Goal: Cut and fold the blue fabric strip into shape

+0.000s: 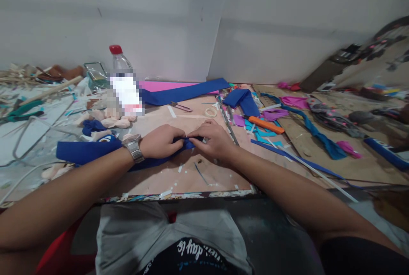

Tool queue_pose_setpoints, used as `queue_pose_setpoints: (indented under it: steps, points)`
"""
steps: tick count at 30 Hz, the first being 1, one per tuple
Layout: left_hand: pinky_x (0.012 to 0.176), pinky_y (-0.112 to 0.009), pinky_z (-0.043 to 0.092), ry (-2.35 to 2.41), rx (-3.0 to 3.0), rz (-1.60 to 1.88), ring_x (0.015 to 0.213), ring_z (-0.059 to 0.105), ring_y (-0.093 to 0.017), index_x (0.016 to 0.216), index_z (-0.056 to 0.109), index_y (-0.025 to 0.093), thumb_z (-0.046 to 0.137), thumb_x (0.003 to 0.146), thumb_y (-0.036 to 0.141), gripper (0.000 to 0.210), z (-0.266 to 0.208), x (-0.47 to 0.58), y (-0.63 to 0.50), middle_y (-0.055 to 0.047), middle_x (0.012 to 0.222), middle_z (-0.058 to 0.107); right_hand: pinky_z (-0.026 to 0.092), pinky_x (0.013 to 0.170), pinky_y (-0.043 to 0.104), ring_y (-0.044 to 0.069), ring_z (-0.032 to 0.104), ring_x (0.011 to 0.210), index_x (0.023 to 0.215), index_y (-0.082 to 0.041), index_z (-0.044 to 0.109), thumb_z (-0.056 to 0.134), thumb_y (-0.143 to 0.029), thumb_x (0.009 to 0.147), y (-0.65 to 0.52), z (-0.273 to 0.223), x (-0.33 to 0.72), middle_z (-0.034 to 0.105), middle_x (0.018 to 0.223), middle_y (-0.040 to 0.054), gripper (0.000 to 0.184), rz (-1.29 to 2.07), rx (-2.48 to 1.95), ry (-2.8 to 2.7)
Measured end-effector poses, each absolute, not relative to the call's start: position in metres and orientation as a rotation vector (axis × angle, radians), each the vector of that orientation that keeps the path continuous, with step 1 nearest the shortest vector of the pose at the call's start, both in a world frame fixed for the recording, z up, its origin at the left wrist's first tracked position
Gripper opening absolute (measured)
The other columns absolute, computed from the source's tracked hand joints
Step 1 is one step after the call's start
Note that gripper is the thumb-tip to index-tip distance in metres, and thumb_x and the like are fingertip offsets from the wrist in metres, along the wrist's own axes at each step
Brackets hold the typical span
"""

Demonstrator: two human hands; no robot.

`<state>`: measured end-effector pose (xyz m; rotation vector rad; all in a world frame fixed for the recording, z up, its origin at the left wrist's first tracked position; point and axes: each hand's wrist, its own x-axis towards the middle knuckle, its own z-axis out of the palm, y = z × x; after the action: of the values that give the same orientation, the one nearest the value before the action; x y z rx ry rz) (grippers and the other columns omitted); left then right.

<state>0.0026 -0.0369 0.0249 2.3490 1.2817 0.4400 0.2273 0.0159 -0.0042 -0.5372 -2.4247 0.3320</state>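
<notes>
A long blue fabric strip [86,152] lies across the left of the work board, and its right end runs up between my hands. My left hand [162,140], with a metal watch on the wrist, is closed on this strip. Fingertips to fingertips with it, my right hand [212,140] pinches the end of the same cloth. The exact fold under the fingers is hidden. Behind my hands lie small thread snips [181,106] and a roll of tape [211,112].
An orange utility knife [266,125] lies to the right among fabric scraps. Another blue strip [191,91] stretches along the back. A lit phone [127,94] leans against a red-capped bottle [119,57]. Green-handled pliers [25,111] and a cable are at left.
</notes>
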Motion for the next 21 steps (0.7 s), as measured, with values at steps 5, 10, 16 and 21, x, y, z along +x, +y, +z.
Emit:
queue_pose_setpoints:
  steps: [5,10,16,21]
  points:
    - [0.068,-0.029,0.04,1.303,2.245,0.422,0.07,0.06,-0.017,0.079,0.066,0.017,0.047,0.088,0.018,0.02,0.0255,0.0022,-0.0333,-0.003,0.076,0.071,0.041,0.09,0.042,0.018,0.072,0.075,0.098,-0.025,0.082,0.069,-0.024,0.095,0.0155,-0.0041,0.2272,0.083,0.086,0.0022,0.014,0.341,-0.492,-2.387]
    - [0.074,-0.031,0.041,1.266,2.194,0.445,0.075,0.059,-0.018,0.08,0.06,0.017,0.042,0.094,0.024,0.024,0.0237,0.0025,-0.0329,-0.004,0.079,0.067,0.04,0.092,0.042,0.018,0.071,0.076,0.094,-0.027,0.082,0.068,-0.024,0.096,0.0141,-0.0021,0.228,0.083,0.085,0.0015,0.014,0.333,-0.499,-2.398]
    - [0.07,-0.031,0.037,1.269,2.174,0.484,0.071,0.054,-0.017,0.078,0.055,0.018,0.04,0.101,0.037,0.034,0.0209,0.0034,-0.0328,-0.001,0.074,0.06,0.04,0.092,0.043,0.018,0.071,0.075,0.095,-0.025,0.081,0.069,-0.023,0.095,0.014,-0.0029,0.2276,0.084,0.087,0.0026,0.012,0.305,-0.492,-2.402]
    - [0.068,-0.03,0.035,1.273,2.164,0.563,0.069,0.053,-0.016,0.077,0.058,0.018,0.045,0.099,0.037,0.033,0.0213,0.0033,-0.0327,0.0,0.071,0.059,0.04,0.091,0.043,0.02,0.072,0.078,0.097,-0.025,0.081,0.069,-0.022,0.093,0.0135,-0.0039,0.2271,0.084,0.091,0.0027,0.012,0.299,-0.516,-2.385]
